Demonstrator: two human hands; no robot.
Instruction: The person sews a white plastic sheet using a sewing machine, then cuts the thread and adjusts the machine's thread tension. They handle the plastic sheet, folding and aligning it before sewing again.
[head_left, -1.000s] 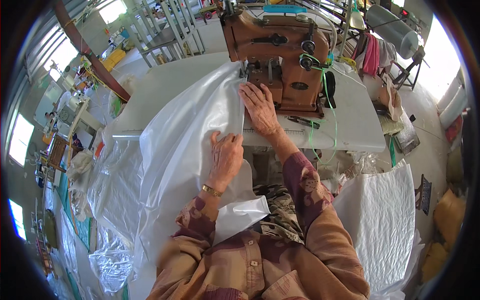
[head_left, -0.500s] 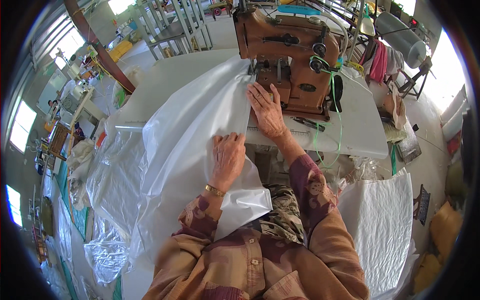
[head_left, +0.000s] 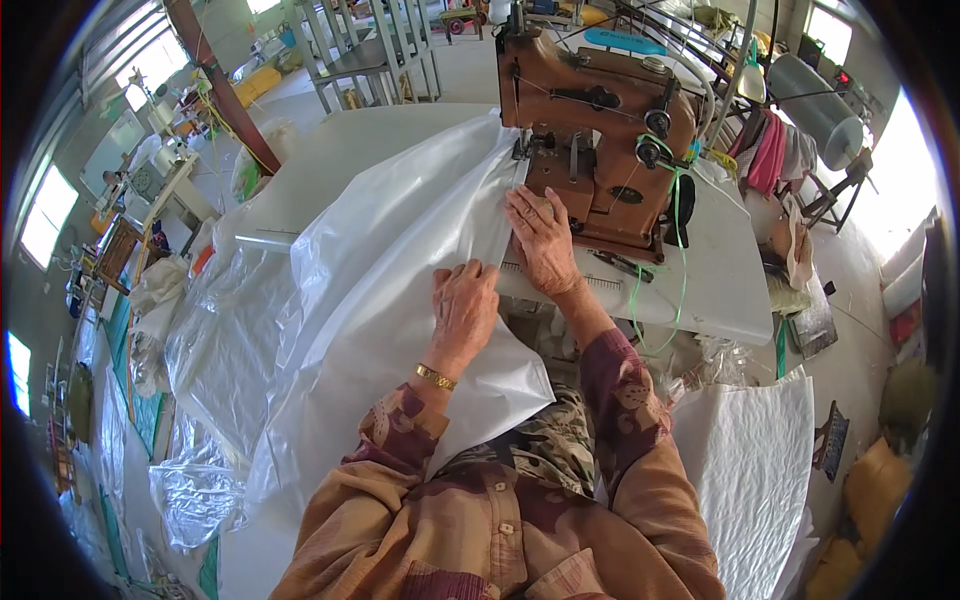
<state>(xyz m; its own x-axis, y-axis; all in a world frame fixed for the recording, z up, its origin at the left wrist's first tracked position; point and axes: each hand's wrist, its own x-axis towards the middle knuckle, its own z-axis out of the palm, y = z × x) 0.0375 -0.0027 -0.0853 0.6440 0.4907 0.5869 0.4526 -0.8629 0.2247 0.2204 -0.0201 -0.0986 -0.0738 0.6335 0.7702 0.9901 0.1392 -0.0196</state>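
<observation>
White sheeting [head_left: 375,270], lower corner [head_left: 525,388] smoother than before, left hand [head_left: 466,308] atop

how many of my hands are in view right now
2: your left hand on the white sheet, your right hand at its edge near the brown sewing machine.

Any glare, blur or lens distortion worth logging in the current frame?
Head view: windows burn out white; the white sheet shows soft sheen; fisheye distortion grows toward the black rim; left hand and right hand look fairly sharp.
</observation>
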